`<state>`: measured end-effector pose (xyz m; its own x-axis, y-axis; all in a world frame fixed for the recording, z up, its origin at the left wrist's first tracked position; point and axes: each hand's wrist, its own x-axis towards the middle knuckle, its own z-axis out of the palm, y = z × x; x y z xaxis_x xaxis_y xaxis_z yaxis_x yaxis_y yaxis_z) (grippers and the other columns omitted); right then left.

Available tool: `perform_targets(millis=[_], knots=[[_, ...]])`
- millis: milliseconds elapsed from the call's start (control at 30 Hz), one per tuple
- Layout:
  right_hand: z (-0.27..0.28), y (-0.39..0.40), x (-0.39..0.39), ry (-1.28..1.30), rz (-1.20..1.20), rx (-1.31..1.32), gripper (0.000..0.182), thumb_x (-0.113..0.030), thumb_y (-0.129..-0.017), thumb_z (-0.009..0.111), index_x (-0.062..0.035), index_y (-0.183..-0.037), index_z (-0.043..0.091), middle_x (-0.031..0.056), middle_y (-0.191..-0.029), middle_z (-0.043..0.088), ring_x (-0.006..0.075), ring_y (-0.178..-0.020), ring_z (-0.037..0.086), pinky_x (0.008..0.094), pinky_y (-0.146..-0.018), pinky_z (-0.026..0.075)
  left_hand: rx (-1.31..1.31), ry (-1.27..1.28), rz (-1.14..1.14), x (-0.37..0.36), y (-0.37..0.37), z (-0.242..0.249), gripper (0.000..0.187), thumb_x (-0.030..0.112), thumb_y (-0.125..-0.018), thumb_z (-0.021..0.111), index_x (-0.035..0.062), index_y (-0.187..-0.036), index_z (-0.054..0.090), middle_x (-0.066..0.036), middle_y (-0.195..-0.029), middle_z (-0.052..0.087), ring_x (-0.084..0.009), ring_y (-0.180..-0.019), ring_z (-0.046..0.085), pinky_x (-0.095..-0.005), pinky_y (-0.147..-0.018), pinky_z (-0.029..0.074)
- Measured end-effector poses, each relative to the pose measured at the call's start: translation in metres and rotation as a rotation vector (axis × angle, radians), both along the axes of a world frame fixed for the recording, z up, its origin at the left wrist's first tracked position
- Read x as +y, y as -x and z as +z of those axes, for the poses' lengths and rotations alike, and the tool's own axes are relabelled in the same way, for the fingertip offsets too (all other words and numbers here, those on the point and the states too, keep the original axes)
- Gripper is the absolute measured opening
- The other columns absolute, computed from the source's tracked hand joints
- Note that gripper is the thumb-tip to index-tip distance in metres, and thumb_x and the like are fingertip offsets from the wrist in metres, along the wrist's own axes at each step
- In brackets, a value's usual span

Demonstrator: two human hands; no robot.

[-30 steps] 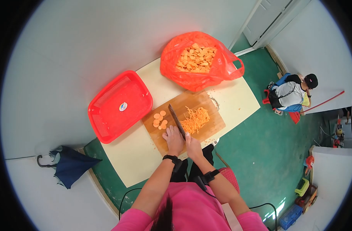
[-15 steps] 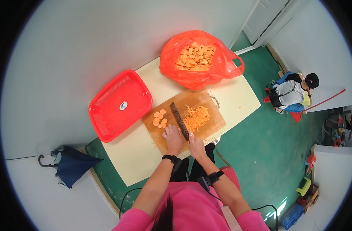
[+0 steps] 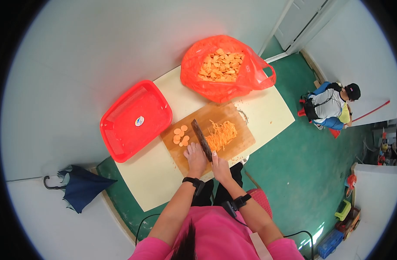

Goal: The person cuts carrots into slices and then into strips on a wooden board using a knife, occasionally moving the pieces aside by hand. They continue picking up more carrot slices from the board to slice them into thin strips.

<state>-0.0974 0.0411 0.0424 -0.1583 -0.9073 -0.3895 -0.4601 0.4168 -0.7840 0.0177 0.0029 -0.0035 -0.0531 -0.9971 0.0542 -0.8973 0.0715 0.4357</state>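
My right hand (image 3: 220,167) is closed round the handle of a dark-bladed kitchen knife (image 3: 201,138), whose blade stands on edge across the wooden cutting board (image 3: 244,138). Close to the blade's left side, my left hand (image 3: 196,158) rests on the board with its fingers bent down; whatever lies beneath them is hidden. Several round carrot slices (image 3: 177,131) are spread left of the knife, beyond my left fingertips. Against the blade's right side lies a pile of thin carrot shreds (image 3: 222,134).
A red plastic basin (image 3: 129,134) sits at the table's left, and a red bag of carrot slices (image 3: 222,65) stands at the back. The pale table (image 3: 140,186) borders a wall. A dark umbrella (image 3: 83,188) leans at left. Another person (image 3: 331,104) sits low at right.
The knife has shifted slightly left, its handle end a little nearer to me. My right hand has moved with it. My left hand stays in nearly the same place.
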Motion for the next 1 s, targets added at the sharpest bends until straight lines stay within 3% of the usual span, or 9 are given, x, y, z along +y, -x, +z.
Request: perform_targets(millis=[67,200,300,533,633,733,767,867,1000], knots=[[0.012,-0.001,-0.004,-0.086,-0.002,-0.023,0.067,-0.044,-0.107,0.032,0.0103,-0.080,0.062,0.0369,-0.079,0.059,0.0538,-0.082,0.060,0.0561,-0.074,0.046,-0.007,-0.036,-0.001,-0.001,0.000,0.005,0.012,0.010,-0.088,0.057,0.0012,-0.096,0.055,-0.018,-0.103,0.052,-0.0350,-0.103,0.047,-0.0470,-0.085,0.031],[0.013,-0.004,-0.003,-0.072,0.026,0.005,0.066,-0.043,-0.107,0.032,0.0097,-0.082,0.063,0.0364,-0.080,0.060,0.0539,-0.082,0.060,0.0562,-0.074,0.046,-0.021,-0.010,0.000,-0.002,-0.001,0.004,0.014,0.012,-0.087,0.059,0.0020,-0.096,0.055,-0.017,-0.102,0.053,-0.0339,-0.102,0.047,-0.0463,-0.084,0.030],[0.015,-0.012,-0.003,-0.064,-0.010,0.042,0.065,-0.044,-0.107,0.032,0.0085,-0.083,0.062,0.0365,-0.077,0.059,0.0549,-0.080,0.058,0.0556,-0.071,0.045,-0.020,-0.110,0.002,-0.001,-0.001,0.005,0.023,0.019,-0.085,0.062,0.0024,-0.099,0.055,-0.017,-0.111,0.055,-0.0329,-0.107,0.047,-0.0477,-0.088,0.030],[-0.001,0.000,-0.008,-0.071,0.033,0.052,0.066,-0.046,-0.106,0.032,0.0078,-0.084,0.065,0.0340,-0.079,0.062,0.0531,-0.081,0.061,0.0565,-0.073,0.046,-0.033,-0.102,0.032,0.000,-0.003,-0.005,0.018,0.017,-0.089,0.058,0.0042,-0.101,0.057,-0.016,-0.112,0.055,-0.0316,-0.108,0.049,-0.0471,-0.087,0.031],[-0.002,0.008,-0.007,-0.043,0.038,0.036,0.068,-0.047,-0.106,0.032,0.0076,-0.079,0.062,0.0313,-0.073,0.060,0.0513,-0.075,0.060,0.0550,-0.069,0.045,0.011,0.006,0.006,0.004,-0.007,-0.012,0.013,0.015,-0.094,0.054,0.0042,-0.100,0.057,-0.016,-0.105,0.054,-0.0327,-0.102,0.050,-0.0470,-0.082,0.032],[-0.004,0.009,-0.009,-0.029,-0.008,-0.006,0.072,-0.050,-0.106,0.029,0.0021,-0.064,0.055,0.0153,-0.053,0.051,0.0313,-0.053,0.056,0.0443,-0.058,0.044,-0.002,0.034,-0.005,0.006,-0.011,-0.013,0.015,0.017,-0.093,0.055,0.0042,-0.101,0.058,-0.016,-0.105,0.055,-0.0312,-0.103,0.050,-0.0472,-0.084,0.033],[-0.004,0.007,-0.009,0.023,-0.009,-0.028,0.072,-0.054,-0.106,0.029,-0.0015,-0.062,0.053,0.0080,-0.049,0.047,0.0215,-0.044,0.051,0.0374,-0.048,0.041,-0.001,0.038,0.004,0.006,-0.011,-0.014,0.015,0.017,-0.093,0.055,0.0042,-0.101,0.058,-0.016,-0.105,0.055,-0.0312,-0.103,0.050,-0.0472,-0.084,0.033],[-0.003,-0.003,-0.006,-0.130,-0.082,-0.254,0.070,-0.058,-0.105,0.028,-0.0056,-0.065,0.050,0.0025,-0.048,0.042,0.0158,-0.039,0.044,0.0320,-0.039,0.035,0.049,0.009,0.017,0.005,-0.016,-0.002,0.013,0.015,-0.093,0.055,0.0040,-0.100,0.057,-0.016,-0.104,0.054,-0.0332,-0.101,0.050,-0.0475,-0.082,0.033],[-0.005,-0.011,-0.006,-0.298,-0.144,-0.319,0.074,-0.059,-0.105,0.027,-0.0047,-0.062,0.051,0.0034,-0.050,0.045,0.0164,-0.044,0.049,0.0338,-0.044,0.038,0.086,0.031,0.078,0.007,-0.028,0.007,0.013,0.015,-0.091,0.057,0.0043,-0.099,0.055,-0.016,-0.101,0.054,-0.0344,-0.102,0.051,-0.0489,-0.084,0.034]])
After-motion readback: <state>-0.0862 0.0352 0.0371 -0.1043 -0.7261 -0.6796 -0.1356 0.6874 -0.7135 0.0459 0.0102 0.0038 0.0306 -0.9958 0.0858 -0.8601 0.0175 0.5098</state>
